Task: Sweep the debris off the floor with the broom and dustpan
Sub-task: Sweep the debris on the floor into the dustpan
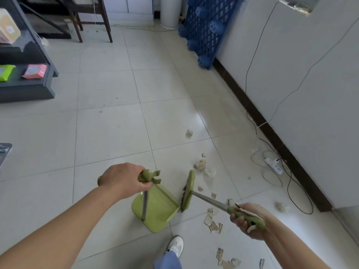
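Head view looks down on both hands at work: the left hand [122,179] is wrapped around the top of the dustpan [155,206] handle, holding the pan upright on the tile floor [108,123], and the right hand [246,220] is curled tight on the broom [209,200] grip. The broom's shaft runs from that hand up and left to its head, which stands just beside the pan's open mouth. Key point: most of the debris [212,222] lies on the far side of the brush from the pan, toward the right hand, so the brush likely has to reach back over it and pull leftward into the pan.
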`<state>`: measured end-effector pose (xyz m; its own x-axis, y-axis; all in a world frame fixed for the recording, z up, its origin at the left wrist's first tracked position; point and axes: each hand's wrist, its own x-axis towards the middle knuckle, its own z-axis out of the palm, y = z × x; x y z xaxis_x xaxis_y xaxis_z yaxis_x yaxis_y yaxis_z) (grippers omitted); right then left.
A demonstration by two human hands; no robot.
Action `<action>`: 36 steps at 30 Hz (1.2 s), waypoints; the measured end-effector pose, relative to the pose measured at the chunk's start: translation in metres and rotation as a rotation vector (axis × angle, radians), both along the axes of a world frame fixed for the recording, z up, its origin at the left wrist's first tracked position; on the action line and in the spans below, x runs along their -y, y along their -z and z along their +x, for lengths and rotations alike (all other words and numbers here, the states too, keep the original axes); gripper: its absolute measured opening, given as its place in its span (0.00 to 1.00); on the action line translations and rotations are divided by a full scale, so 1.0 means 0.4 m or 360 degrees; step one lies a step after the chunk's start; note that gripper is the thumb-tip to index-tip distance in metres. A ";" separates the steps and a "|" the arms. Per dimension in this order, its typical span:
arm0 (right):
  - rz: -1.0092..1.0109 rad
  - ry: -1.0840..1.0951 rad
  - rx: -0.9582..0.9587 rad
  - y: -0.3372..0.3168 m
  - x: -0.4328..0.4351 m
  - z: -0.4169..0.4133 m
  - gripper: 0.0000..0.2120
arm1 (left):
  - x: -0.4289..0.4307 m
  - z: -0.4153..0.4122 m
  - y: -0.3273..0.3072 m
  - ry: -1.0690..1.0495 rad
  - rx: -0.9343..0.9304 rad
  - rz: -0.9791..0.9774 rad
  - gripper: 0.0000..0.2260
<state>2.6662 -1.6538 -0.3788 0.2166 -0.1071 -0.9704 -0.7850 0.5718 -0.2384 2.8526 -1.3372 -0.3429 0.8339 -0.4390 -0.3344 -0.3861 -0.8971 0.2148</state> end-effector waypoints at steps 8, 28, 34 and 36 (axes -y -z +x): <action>0.0091 -0.0187 0.0055 0.092 0.094 0.298 0.14 | 0.083 0.183 -0.009 -0.0122 0.0094 0.0063 0.13; 0.0442 0.0386 0.0121 0.105 0.317 0.400 0.11 | 0.253 0.364 0.040 0.0068 0.0107 0.0142 0.13; 0.0442 0.0571 0.0064 0.050 0.310 0.225 0.09 | 0.299 0.366 0.038 0.0229 0.0055 0.0152 0.12; 0.0405 0.0659 0.0004 0.049 0.307 0.168 0.07 | 0.316 0.373 0.040 0.0293 0.0052 0.0156 0.14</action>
<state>2.7333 -1.7767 -0.3983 0.2082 0.0561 -0.9765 -0.4785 0.8766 -0.0517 3.0020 -1.4636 -0.3587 0.7538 -0.5516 -0.3571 -0.5507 -0.8268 0.1147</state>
